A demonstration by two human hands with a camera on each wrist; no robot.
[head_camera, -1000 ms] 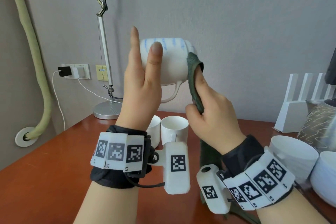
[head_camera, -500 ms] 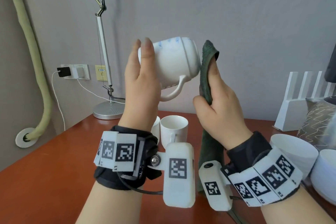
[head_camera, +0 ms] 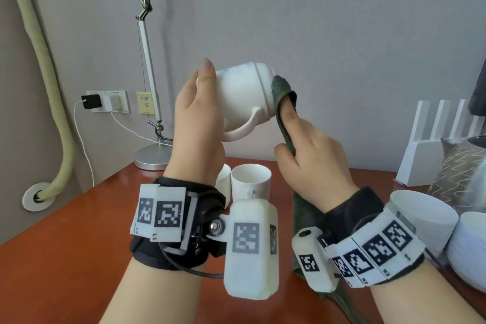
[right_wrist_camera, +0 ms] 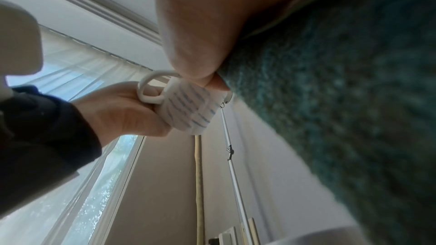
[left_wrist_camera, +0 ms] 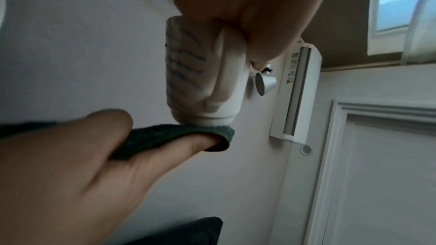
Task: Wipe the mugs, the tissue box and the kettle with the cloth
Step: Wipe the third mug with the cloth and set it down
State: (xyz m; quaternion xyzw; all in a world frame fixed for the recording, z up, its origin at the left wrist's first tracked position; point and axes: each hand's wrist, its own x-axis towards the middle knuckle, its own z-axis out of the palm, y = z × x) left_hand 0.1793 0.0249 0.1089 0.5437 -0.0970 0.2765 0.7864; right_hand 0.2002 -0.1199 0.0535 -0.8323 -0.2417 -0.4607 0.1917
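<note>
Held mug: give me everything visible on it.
The mug is white, glossy, ceramic-looking, with faint blue streaks on one side and a loop handle pointing down. It is raised above the table, tipped on its side, base to the right. The left hand grips its mouth end; the right hand presses the green cloth against its base.

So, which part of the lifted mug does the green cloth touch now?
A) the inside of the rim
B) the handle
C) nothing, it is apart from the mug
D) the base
D: the right hand presses the cloth flat against the bottom of the mug, which the left hand holds sideways.
</note>
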